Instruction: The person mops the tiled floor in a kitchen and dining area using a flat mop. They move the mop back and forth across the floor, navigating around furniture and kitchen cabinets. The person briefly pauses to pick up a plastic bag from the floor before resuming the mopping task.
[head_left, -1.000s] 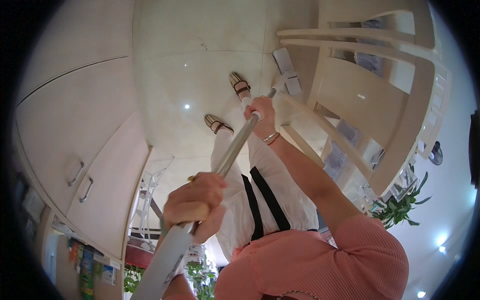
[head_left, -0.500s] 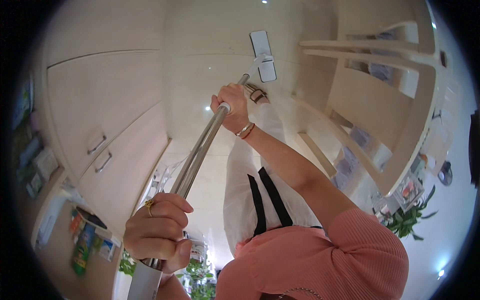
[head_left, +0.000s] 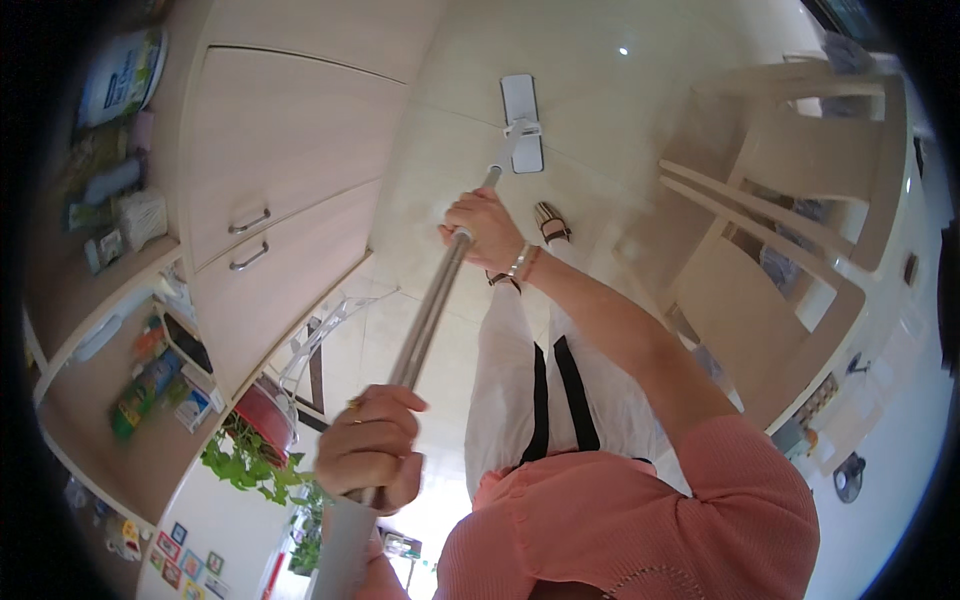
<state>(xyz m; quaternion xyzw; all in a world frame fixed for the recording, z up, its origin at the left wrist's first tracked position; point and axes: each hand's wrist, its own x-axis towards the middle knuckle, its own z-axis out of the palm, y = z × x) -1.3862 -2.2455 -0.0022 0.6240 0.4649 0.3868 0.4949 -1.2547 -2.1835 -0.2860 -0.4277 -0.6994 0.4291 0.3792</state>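
Note:
I hold a flat mop by its metal pole (head_left: 432, 305), which slants from the lower left up toward the floor ahead. My left hand (head_left: 372, 445) wears a ring and is closed round the upper pole, just above the pale grip end (head_left: 345, 545). Farther down, my right hand (head_left: 487, 232), with bracelets at the wrist, is wrapped round the pole close to a white collar. The white rectangular mop head (head_left: 521, 122) lies on the tiled floor (head_left: 450, 130), beyond my sandalled feet (head_left: 552, 222).
Pale cabinets (head_left: 300, 130) with metal handles stand on the left, beside an open shelf (head_left: 100, 390) holding packages. Wooden chairs (head_left: 745, 290) line the right, next to a table (head_left: 850, 340). A wire rack (head_left: 315, 345) and a leafy plant (head_left: 250, 465) are at the lower left.
The mop head now lies nearer the cabinets and farther from my feet. My view has shifted, so cabinets and chairs appear farther right. Both hands keep their hold on the pole.

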